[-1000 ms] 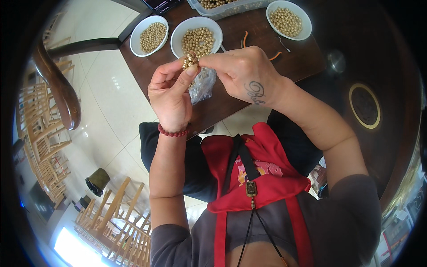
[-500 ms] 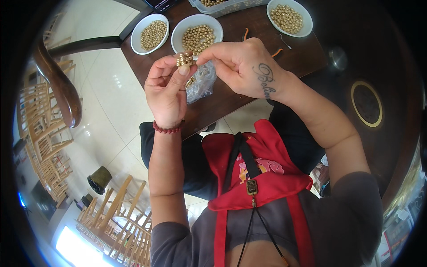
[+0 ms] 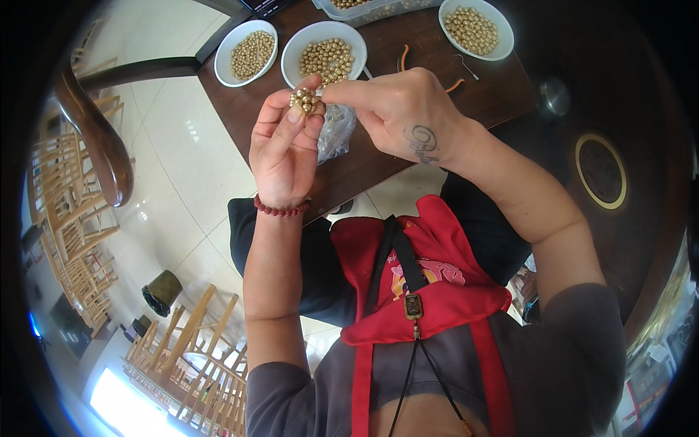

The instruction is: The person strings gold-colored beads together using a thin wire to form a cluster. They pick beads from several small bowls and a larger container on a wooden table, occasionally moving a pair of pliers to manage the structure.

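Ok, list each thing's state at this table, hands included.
Left hand: pinching bead cluster
Bead cluster: held
Right hand: curled beside the cluster
Left bowl: partly filled
Middle bowl: partly filled
Right bowl: partly filled
Plastic bag: crumpled
Plastic bin: holding beads
Orange-handled tool: open or shut unclear
Thin tool: lying flat

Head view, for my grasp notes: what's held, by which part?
The left grip pinches a gold bead cluster, thumb at its lower edge; whether the right grip holds anything is unclear.

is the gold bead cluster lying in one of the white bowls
No, the gold bead cluster is held up in the fingers of the left hand, with the right hand close beside it.
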Available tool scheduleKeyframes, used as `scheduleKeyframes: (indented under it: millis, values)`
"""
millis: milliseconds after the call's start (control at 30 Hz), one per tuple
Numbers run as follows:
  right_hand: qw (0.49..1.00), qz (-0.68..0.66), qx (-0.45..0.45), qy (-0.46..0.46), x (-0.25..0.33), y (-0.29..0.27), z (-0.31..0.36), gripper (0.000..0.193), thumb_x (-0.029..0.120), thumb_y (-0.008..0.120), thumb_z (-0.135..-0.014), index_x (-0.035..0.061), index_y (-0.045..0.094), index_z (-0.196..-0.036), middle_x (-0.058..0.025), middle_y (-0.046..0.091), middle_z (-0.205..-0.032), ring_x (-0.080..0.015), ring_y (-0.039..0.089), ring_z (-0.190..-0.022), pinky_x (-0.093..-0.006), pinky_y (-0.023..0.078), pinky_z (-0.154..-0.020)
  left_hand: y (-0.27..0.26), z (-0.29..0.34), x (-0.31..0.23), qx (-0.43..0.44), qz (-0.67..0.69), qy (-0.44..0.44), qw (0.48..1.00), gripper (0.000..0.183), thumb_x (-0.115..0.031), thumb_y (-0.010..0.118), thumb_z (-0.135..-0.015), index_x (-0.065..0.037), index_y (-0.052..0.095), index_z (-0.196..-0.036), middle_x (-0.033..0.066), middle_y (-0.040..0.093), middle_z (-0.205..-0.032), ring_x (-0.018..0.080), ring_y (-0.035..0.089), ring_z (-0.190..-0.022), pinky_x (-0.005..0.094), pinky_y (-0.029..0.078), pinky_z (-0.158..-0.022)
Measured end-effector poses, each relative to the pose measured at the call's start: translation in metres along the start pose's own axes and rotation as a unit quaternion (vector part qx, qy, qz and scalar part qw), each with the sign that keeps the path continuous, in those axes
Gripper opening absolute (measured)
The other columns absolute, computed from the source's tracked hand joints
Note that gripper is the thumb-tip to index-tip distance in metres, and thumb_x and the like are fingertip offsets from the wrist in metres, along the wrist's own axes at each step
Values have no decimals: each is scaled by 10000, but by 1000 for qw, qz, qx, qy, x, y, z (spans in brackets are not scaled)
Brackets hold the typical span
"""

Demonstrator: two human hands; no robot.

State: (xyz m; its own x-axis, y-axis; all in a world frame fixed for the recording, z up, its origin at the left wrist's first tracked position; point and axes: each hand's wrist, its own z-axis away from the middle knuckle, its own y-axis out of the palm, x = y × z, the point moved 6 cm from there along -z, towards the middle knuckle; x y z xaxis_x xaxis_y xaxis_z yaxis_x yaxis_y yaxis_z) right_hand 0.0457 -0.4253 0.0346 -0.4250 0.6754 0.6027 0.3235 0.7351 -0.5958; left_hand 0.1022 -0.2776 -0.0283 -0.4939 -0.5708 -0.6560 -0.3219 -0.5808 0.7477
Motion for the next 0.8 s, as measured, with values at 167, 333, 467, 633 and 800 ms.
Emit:
scheduleKeyframes:
  millis: [167, 333, 467, 633, 800]
  values:
    - [1000, 19, -19, -15, 3, 2, 3, 336, 54, 626, -753, 143, 656, -1075, -82, 627, -636, -244, 650, -579, -334, 517, -503, 2, -1, -4, 10, -10, 32, 999, 162, -24, 571, -916, 11, 569, -1075, 200, 592, -1196, 195, 609, -1007, 318, 496, -913]
    - [998, 56, -6, -32, 9, 0, 2, 290, 64, 629, -757, 147, 670, -1032, -62, 599, -591, -218, 639, -539, -324, 498, -470, 3, 1, -7, -35, -55, 58, 996, 153, 13, 596, -894, 15, 577, -1046, 210, 607, -1175, 195, 630, -971, 301, 516, -869]
    - [999, 42, 9, -27, 9, 4, 3, 253, 60, 630, -752, 147, 680, -984, -74, 605, -597, -241, 641, -558, -338, 504, -491, 6, 3, -14, -36, -198, 132, 971, 176, 66, 631, -854, 21, 584, -1018, 203, 630, -1133, 190, 642, -968, 291, 532, -852]
    - [998, -56, 28, 30, -6, 3, 3, 248, -19, 599, -747, 79, 697, -952, -143, 660, -741, -283, 652, -632, -330, 523, -566, 20, 6, -22, -16, -357, 161, 920, 203, 114, 659, -808, 35, 598, -984, 202, 639, -1114, 206, 637, -1001, 313, 533, -848]
    - [988, -112, 73, 79, -9, 5, 3, 256, -53, 554, -771, 41, 709, -952, -148, 684, -793, -229, 667, -650, -276, 515, -594, 29, 9, -30, 72, -540, 248, 801, 193, 135, 670, -773, 37, 622, -933, 174, 660, -1083, 210, 651, -970, 300, 524, -840]
